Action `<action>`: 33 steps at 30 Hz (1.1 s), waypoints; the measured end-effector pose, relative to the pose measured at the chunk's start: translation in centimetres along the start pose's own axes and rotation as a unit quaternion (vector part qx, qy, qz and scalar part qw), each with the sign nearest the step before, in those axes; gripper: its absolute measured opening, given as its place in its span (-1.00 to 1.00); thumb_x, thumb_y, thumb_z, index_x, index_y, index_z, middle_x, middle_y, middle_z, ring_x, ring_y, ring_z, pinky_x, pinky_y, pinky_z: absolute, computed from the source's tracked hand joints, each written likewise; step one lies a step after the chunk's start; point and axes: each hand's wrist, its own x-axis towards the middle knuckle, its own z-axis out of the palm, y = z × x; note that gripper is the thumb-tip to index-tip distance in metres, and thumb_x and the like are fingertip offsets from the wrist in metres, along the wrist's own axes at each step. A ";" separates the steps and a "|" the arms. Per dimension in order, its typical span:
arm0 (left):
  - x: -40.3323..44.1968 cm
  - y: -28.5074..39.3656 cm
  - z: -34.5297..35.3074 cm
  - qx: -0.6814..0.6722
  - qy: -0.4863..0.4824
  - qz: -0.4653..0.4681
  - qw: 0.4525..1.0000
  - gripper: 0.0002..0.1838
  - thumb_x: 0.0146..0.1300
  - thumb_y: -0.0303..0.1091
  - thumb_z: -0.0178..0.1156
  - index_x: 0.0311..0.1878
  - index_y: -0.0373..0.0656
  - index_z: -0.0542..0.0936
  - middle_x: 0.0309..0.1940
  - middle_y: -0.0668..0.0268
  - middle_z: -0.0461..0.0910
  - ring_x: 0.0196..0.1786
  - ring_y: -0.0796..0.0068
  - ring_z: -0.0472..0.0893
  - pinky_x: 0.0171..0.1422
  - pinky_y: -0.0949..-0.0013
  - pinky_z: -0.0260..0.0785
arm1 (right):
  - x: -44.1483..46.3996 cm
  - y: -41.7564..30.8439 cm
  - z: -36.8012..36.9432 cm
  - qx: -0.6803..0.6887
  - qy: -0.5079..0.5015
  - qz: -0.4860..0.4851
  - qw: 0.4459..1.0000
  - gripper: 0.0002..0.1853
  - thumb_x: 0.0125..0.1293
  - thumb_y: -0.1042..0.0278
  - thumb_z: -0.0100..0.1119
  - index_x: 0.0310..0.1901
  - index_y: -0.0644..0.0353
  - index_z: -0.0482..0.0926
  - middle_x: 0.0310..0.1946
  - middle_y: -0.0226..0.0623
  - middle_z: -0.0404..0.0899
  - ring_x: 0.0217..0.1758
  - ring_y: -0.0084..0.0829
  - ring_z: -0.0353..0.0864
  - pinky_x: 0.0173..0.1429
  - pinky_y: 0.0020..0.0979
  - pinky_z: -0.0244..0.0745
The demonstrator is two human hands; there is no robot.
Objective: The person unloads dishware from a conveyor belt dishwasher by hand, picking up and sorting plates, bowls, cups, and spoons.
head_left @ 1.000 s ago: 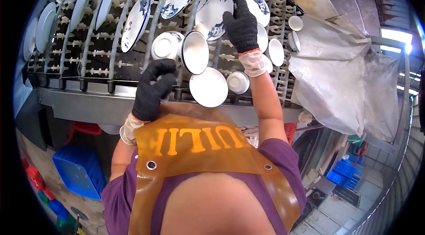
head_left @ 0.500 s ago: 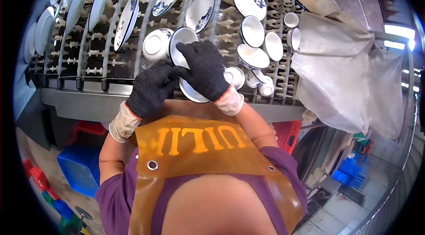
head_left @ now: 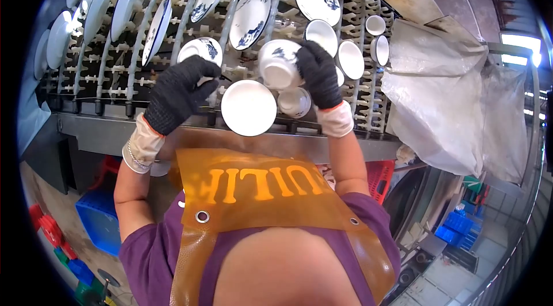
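Observation:
My left hand (head_left: 177, 94), in a black knit glove, has its fingers and thumb around the near side of a blue-patterned white bowl (head_left: 201, 48), partly hidden by the fingers. My right hand (head_left: 320, 75), gloved the same way, grips the right side of another blue-patterned white bowl (head_left: 278, 67), its base turned toward me. Between the hands, a round white bowl (head_left: 249, 108) shows its plain inside at the rack's near edge. Close to its right sits a small white cup (head_left: 294, 102), just under the right-hand bowl.
The pegged conveyor rack (head_left: 121, 78) carries tilted plates (head_left: 125, 9), oval dishes (head_left: 251, 18) and several bowls (head_left: 350, 59). A metal ledge (head_left: 109, 133) runs along its front. Plastic sheeting (head_left: 438, 98) hangs at the right; a blue bin (head_left: 103, 222) stands below left.
My hands have moved apart, the right one rightward with a patterned bowl. The left has come onto the other patterned bowl. The plain round bowl between them is now uncovered. Rack dishes have shifted slightly left.

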 end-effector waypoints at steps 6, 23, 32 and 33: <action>4.1 1.1 1.5 0.025 -0.007 0.023 0.999 -0.68 0.05 -0.47 0.31 -0.08 -0.19 0.57 -0.24 0.20 0.60 -0.24 0.40 0.60 -0.16 0.36 0.47 | 7.5 2.8 -4.3 -0.274 0.121 -0.183 0.937 -0.75 0.21 0.39 0.09 -0.07 0.17 0.59 -0.15 -0.06 0.59 -0.08 -0.10 0.58 0.01 -0.28 0.46; 4.9 -0.6 5.7 0.227 -0.205 -0.139 0.942 -0.46 0.21 -0.37 0.05 0.31 -0.04 0.31 -0.08 0.06 0.57 -0.12 0.14 0.61 -0.11 0.19 0.47 | 16.8 3.3 -7.9 -0.007 -0.117 -0.074 0.990 -0.66 0.22 0.32 0.25 0.01 0.24 0.54 -0.26 -0.29 0.62 -0.27 -0.47 0.61 -0.13 -0.45 0.56; 7.0 -3.5 5.7 0.336 -0.089 -0.099 0.932 -0.50 0.19 -0.37 0.10 0.24 0.04 0.41 -0.17 0.11 0.57 -0.13 0.14 0.59 -0.01 0.10 0.42 | 10.1 7.1 -7.3 -0.370 -0.070 0.000 0.926 -0.40 -0.06 0.20 0.35 0.10 0.02 0.48 -0.15 -0.11 0.60 -0.06 -0.09 0.57 0.04 -0.15 0.47; 7.4 -3.2 6.0 0.359 -0.095 -0.122 0.921 -0.55 0.21 -0.32 0.09 0.21 0.03 0.44 -0.20 0.10 0.56 -0.16 0.14 0.60 -0.06 0.10 0.43 | 10.4 6.8 -7.8 -0.411 -0.066 -0.032 0.909 -0.45 -0.06 0.19 0.36 0.05 0.04 0.52 -0.19 -0.12 0.62 -0.09 -0.09 0.59 0.01 -0.15 0.48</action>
